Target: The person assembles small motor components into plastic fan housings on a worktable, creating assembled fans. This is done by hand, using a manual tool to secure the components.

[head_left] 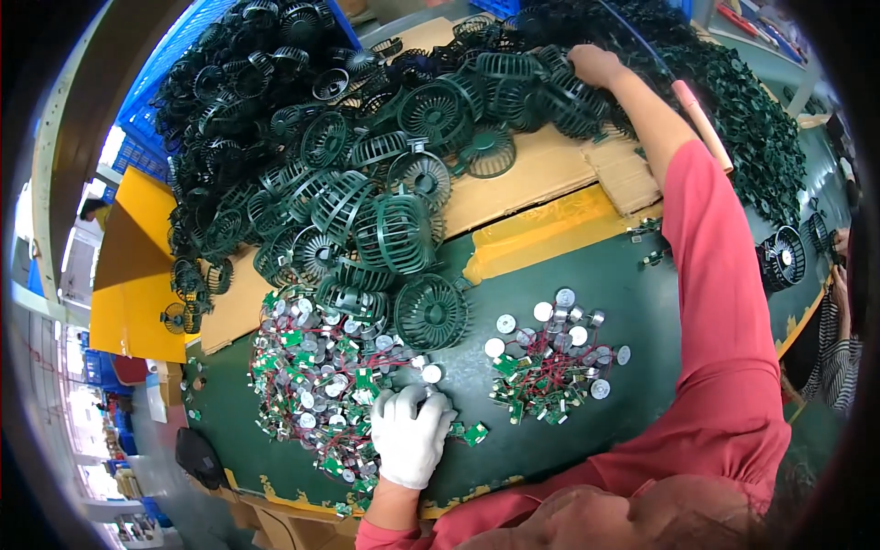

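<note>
My left hand (410, 438), in a white glove, is low over the near side of the table with its fingers curled round a small silver motor (431, 373), whose round white end shows past the fingertips. A green circuit board (476, 434) lies just right of the glove. To its left spreads a heap of motors with red wires and boards (316, 380). My bare right hand (596, 66) reaches far across to the pile of dark green fan cages (513, 92). Its fingers close on the edge of a cage (573, 99) there; the fingertips are partly hidden.
A smaller cluster of wired motors (555, 357) lies on the green tabletop (632, 293). Cardboard (522, 179) lies under the cages. Dark green small parts (742, 119) are heaped far right, near a pink-handled stick (701, 124). Another person's hand (839, 284) shows at the right edge.
</note>
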Available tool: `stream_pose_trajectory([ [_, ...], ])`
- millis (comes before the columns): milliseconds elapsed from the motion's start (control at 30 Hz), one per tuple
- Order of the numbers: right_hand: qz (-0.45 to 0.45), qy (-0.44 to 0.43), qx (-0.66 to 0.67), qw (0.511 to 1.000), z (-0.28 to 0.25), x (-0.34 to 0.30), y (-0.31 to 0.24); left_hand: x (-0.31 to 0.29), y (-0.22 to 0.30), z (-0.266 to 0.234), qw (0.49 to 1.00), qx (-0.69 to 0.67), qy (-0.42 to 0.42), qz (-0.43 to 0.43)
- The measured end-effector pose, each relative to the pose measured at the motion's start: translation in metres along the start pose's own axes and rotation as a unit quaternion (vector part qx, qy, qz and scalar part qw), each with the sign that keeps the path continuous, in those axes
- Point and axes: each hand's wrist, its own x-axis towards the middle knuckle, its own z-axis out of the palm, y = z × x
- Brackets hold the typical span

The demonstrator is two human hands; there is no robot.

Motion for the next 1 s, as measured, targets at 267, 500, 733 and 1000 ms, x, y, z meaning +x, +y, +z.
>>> stream_pose_trajectory([
  [267, -0.004, 0.035, 0.066, 0.997, -0.002, -0.098, -0.091, -0.002, 0.001, 0.0, 1.0, 0.003, 0.016, 0.015],
  [500, -0.086, -0.036, 0.181, 0.979, -0.005, -0.152, -0.136, 0.001, 0.002, 0.003, 1.0, 0.001, 0.014, 0.018],
  [733, -0.212, -0.005, 0.274, 0.938, -0.036, -0.168, -0.095, -0.001, 0.0, 0.0, 1.0, 0.002, 0.019, 0.018],
  [1000, 0.013, 0.165, -0.191, 0.968, 0.016, -0.088, -0.009, -0.003, -0.001, 0.001, 1.0, -0.004, 0.018, 0.025],
])
